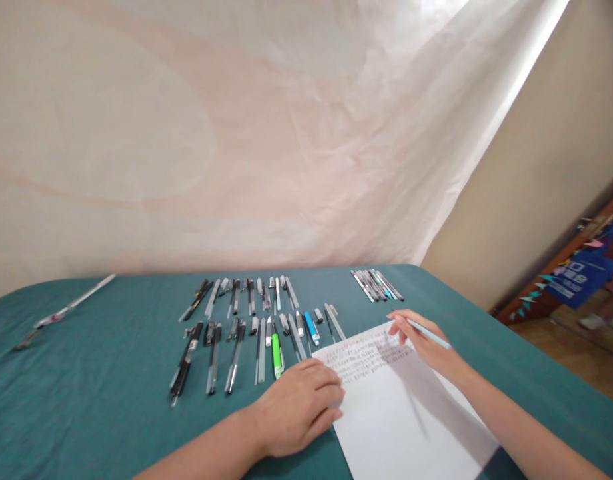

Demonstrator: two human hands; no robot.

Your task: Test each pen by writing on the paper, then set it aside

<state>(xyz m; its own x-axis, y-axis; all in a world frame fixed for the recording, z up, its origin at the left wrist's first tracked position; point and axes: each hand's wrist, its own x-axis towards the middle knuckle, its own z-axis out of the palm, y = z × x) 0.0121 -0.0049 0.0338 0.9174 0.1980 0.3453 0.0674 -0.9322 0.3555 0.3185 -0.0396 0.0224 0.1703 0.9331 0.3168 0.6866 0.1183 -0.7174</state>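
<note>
A sheet of white paper (394,427) lies on the table in front of me, its upper part covered with lines of small dark handwriting. My right hand (434,357) is closed around a slim light-blue pen (439,341) over the upper right of the sheet. Whether the pen's tip touches the paper is hidden by the fingers. Flat across the paper's left edge rests my left hand (301,403), fingers extended and loosely bent. Just beyond it are a bright green pen (276,357) and a blue pen part (311,328).
Several dismantled pens with separate caps (236,357) lie in two rows on the green tablecloth (86,400). At the back right is a tidy group of pens (376,285). A long white strip (81,303) lies far left. Pale fabric (236,133) hangs behind the table.
</note>
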